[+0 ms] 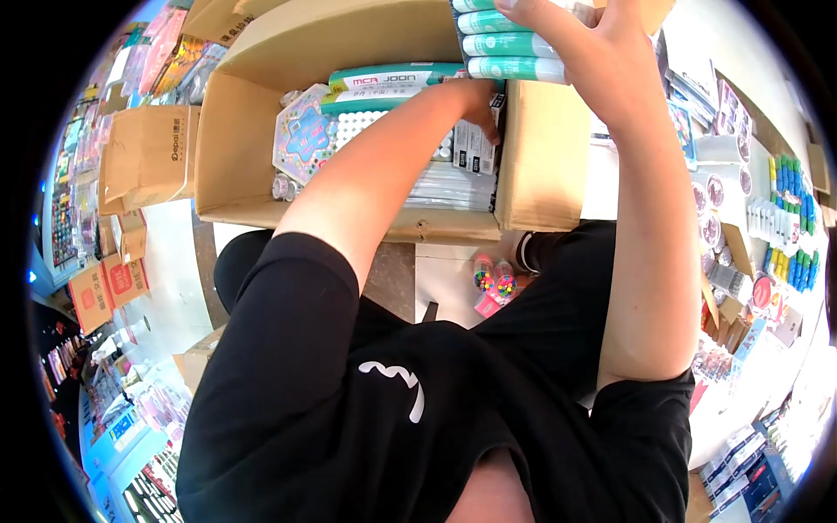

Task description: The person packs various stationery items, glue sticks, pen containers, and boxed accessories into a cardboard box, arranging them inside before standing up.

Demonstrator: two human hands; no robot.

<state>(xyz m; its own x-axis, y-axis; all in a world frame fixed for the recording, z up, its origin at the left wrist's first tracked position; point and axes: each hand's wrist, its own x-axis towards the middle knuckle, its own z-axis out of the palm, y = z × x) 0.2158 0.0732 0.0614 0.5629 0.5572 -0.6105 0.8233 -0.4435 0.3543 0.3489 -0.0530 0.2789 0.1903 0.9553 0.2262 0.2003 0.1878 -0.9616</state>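
My right hand [602,52] is raised above the right side of a cardboard box [418,228]. It grips a pack of green-and-white tubes [513,45], its thumb lying across the top. My left hand [478,106] reaches down inside the box by its right wall. Its fingers are pressed together beside small black-and-white boxes [475,150], and what they hold, if anything, is hidden. Also in the box are long green-and-white packages [384,78], rows of white round caps [351,128], a blue-and-pink patterned pack [302,135] and clear-wrapped flat packs [452,187].
A smaller carton [144,157] and red-printed boxes [106,292] stand left. Two clear containers of coloured beads [495,277] are on the floor between my legs. White rolls [719,150] and blue, green and yellow packs [792,196] line the right side.
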